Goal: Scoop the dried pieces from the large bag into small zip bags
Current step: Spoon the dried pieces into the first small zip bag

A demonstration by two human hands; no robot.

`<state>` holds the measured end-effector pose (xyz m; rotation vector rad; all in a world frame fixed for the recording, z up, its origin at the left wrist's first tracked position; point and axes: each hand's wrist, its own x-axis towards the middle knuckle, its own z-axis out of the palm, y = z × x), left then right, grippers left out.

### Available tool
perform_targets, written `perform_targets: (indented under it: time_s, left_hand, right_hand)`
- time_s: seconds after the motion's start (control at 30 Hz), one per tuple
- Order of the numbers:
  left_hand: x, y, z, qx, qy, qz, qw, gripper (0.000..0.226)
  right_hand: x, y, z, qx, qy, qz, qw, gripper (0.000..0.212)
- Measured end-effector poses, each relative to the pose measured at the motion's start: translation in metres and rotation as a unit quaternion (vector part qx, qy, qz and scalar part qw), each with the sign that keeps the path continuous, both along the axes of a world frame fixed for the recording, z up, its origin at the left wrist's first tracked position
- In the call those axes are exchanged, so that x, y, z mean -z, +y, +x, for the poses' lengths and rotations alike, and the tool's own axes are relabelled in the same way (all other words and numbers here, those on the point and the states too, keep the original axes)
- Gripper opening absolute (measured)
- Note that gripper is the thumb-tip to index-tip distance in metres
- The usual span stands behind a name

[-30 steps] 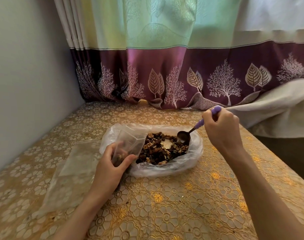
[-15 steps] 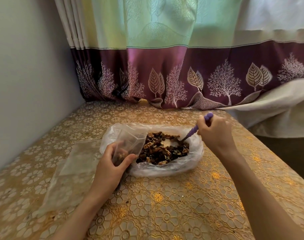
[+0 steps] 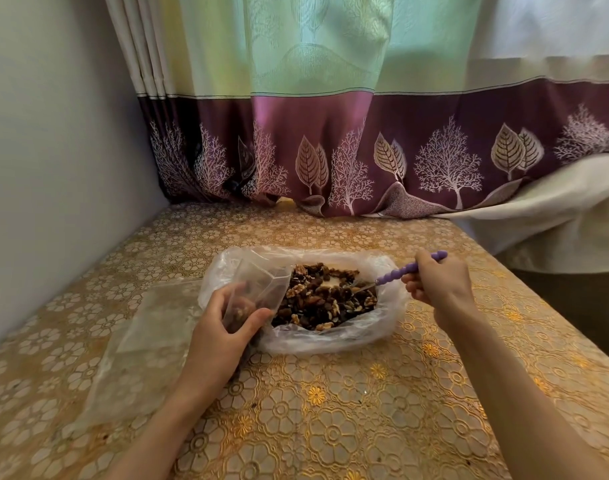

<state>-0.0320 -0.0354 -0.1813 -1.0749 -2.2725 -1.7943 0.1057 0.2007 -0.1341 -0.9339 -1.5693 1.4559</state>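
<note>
surface: table [image 3: 330, 427] under an embossed gold-and-cream cloth with a raised flower pattern, glossy.
room: plain pale wall [image 3: 53, 150] on my left; at the back a curtain [image 3: 330, 133], sheer green above, satin plum band below printed with white trees and leaves, its hem lying on the table's far edge.
large bag [image 3: 330, 337]: thin clear plastic, crumpled, rim rolled open, lying mid-table.
dried pieces [image 3: 323, 299]: dark brown and tan, wrinkled, heaped inside the large bag.
small zip bag [image 3: 261, 285]: clear, stiff-cornered, mouth open, propped at the large bag's left rim, a few pieces at its bottom.
my left hand [image 3: 223, 327]: fingers and thumb curled round the small zip bag's lower part.
spoon [image 3: 403, 270]: beaded purple handle, metal bowl sunk among the pieces.
my right hand [image 3: 438, 285]: fingers curled round the spoon handle, just right of the large bag.
spare bags [image 3: 140, 341]: flat clear plastic, lying left of my left hand.
</note>
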Motion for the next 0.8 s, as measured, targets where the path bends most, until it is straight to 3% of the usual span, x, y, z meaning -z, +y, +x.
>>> perform_targets:
  time_s: [0.43, 0.8]
  left_hand:
    - [-0.002, 0.000, 0.002, -0.003, 0.000, -0.003, 1.000, 0.051]
    - [-0.003, -0.001, 0.004, -0.004, 0.001, -0.010, 1.000, 0.045]
  right_hand:
    - [-0.014, -0.016, -0.004, -0.005, 0.114, 0.004, 0.993, 0.039]
    - [-0.033, -0.074, -0.013, -0.142, 0.210, 0.075, 0.964, 0.040]
